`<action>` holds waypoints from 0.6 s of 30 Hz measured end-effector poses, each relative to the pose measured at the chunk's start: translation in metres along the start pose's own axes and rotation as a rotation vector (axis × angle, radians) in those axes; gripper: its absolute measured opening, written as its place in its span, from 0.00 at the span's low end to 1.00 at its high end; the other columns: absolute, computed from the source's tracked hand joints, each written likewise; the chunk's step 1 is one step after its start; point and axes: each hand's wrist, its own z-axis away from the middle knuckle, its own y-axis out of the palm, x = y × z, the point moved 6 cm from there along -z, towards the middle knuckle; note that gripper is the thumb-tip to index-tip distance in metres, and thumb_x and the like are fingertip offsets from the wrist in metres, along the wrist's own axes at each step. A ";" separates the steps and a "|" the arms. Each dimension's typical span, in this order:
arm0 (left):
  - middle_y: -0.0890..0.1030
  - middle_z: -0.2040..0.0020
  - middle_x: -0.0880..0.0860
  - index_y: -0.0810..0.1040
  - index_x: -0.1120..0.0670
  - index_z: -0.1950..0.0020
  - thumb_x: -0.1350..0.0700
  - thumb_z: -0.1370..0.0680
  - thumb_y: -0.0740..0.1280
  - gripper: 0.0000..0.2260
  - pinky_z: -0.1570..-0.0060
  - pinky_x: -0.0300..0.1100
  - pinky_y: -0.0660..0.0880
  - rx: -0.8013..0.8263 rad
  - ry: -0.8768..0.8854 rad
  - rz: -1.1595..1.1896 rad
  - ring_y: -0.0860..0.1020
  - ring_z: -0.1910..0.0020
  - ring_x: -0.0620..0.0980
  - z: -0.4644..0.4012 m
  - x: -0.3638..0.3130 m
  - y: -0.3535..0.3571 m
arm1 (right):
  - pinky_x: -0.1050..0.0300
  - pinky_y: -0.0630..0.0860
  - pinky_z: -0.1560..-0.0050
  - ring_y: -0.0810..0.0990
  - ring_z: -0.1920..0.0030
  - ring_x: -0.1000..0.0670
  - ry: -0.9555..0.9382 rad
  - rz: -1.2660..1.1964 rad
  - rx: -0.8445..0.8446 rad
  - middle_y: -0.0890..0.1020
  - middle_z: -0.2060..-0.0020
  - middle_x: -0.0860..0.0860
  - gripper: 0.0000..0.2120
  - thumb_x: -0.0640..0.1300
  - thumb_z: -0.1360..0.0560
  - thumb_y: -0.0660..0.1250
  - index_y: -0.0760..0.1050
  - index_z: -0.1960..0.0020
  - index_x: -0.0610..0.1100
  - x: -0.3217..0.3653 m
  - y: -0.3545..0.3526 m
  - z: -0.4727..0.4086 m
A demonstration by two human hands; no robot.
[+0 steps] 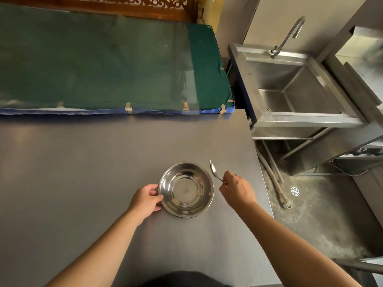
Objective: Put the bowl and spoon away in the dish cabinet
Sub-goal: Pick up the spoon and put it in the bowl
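A shiny steel bowl stands upright on the grey table, near its right side. My left hand grips the bowl's left rim, thumb over the edge. My right hand is to the right of the bowl and pinches the handle of a steel spoon. The spoon's scoop points up and away, just off the bowl's right rim. The bowl is empty inside.
A green padded surface under glass lies beyond the table's far edge. A steel sink with a curved tap stands at the right, across a gap. Hoses and a floor drain lie below the table's right edge.
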 end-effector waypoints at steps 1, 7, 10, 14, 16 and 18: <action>0.82 0.48 0.55 0.76 0.55 0.32 0.65 0.23 0.70 0.20 0.59 0.45 0.83 0.000 -0.003 0.006 0.84 0.51 0.53 0.000 0.001 0.000 | 0.49 0.77 0.60 0.79 0.57 0.39 -0.030 0.000 -0.005 0.82 0.56 0.43 0.05 0.40 0.24 0.63 0.75 0.50 0.40 0.009 -0.001 0.001; 0.82 0.49 0.56 0.77 0.55 0.34 0.66 0.23 0.71 0.19 0.59 0.46 0.83 0.010 -0.018 0.026 0.84 0.53 0.53 0.000 0.004 0.000 | 0.50 0.75 0.56 0.80 0.51 0.38 -0.165 0.003 0.026 0.84 0.53 0.42 0.09 0.43 0.22 0.62 0.78 0.47 0.41 0.057 0.020 0.012; 0.81 0.50 0.55 0.76 0.53 0.33 0.65 0.24 0.71 0.20 0.60 0.45 0.83 0.001 -0.001 0.005 0.84 0.54 0.54 0.001 0.003 -0.001 | 0.50 0.76 0.56 0.82 0.51 0.37 -0.172 0.055 0.104 0.84 0.52 0.42 0.10 0.42 0.24 0.62 0.78 0.45 0.43 0.072 0.038 0.015; 0.80 0.52 0.53 0.76 0.51 0.33 0.64 0.24 0.71 0.20 0.65 0.40 0.81 -0.014 0.059 -0.091 0.83 0.56 0.53 0.004 -0.001 -0.003 | 0.54 0.71 0.59 0.82 0.51 0.39 -0.192 0.135 0.167 0.84 0.51 0.42 0.08 0.44 0.23 0.63 0.78 0.48 0.42 0.085 0.054 0.015; 0.80 0.53 0.52 0.77 0.51 0.34 0.63 0.24 0.72 0.20 0.66 0.40 0.81 -0.026 0.080 -0.138 0.83 0.56 0.53 0.005 -0.003 -0.005 | 0.53 0.69 0.59 0.81 0.51 0.38 -0.205 0.158 0.177 0.84 0.51 0.42 0.09 0.46 0.22 0.64 0.77 0.49 0.41 0.089 0.058 0.016; 0.80 0.54 0.51 0.77 0.51 0.34 0.62 0.24 0.72 0.19 0.61 0.45 0.83 -0.028 0.104 -0.195 0.84 0.57 0.54 0.006 -0.006 -0.005 | 0.53 0.70 0.58 0.81 0.50 0.38 -0.196 0.163 0.182 0.84 0.51 0.41 0.10 0.47 0.22 0.65 0.78 0.49 0.40 0.090 0.060 0.015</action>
